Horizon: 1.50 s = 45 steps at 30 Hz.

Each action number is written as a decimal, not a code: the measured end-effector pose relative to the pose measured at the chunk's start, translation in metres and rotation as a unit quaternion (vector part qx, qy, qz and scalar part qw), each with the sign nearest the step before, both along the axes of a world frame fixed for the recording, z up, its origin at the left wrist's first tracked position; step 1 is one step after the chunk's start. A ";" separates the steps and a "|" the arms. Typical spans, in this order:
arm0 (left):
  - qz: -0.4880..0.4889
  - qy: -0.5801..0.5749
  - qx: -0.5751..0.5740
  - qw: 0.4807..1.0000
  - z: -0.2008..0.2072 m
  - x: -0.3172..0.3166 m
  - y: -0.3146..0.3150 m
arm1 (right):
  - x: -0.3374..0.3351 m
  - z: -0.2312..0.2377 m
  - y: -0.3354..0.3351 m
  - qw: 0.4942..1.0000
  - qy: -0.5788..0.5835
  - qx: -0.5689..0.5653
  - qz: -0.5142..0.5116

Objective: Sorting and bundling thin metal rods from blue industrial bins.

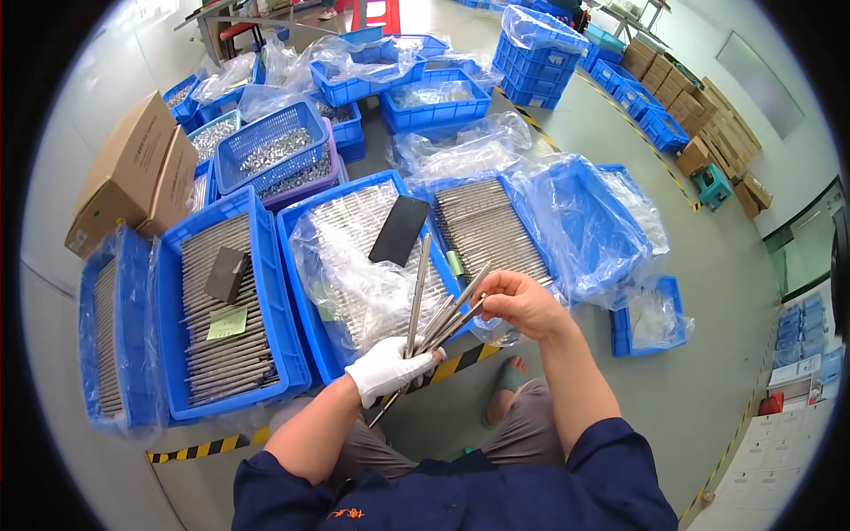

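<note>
Metal rods (pixel 444 323) fanned out, in view, across the near edge of a large blue bin (pixel 308 310). The white-gloved left hand (pixel 390 367) gripped their lower part, ends jutting out nearside; the bare right hand (pixel 524 303), farther right, pinched narrowly at their far ends. A black slab (pixel 400 232) lay in the bin.

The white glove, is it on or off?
On: the left hand wears the white glove while gripping several metal rods. The right hand is bare.
</note>
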<state>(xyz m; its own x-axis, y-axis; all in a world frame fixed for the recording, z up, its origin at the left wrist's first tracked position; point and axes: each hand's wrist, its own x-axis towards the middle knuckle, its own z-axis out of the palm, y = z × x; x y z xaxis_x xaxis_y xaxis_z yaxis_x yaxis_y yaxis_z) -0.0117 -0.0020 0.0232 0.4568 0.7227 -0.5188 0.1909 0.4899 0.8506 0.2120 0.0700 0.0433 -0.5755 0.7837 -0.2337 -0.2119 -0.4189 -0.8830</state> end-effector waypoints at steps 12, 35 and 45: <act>0.025 0.007 -0.007 1.000 0.000 0.002 0.002 | -0.012 0.003 -0.004 0.994 -0.076 0.026 -0.074; 0.012 -0.041 0.014 0.999 -0.006 -0.004 0.003 | -0.044 -0.005 -0.033 0.995 -0.093 0.038 -0.030; 0.047 -0.087 -0.014 0.995 0.009 -0.003 0.003 | -0.041 -0.013 -0.031 0.995 -0.049 -0.016 -0.090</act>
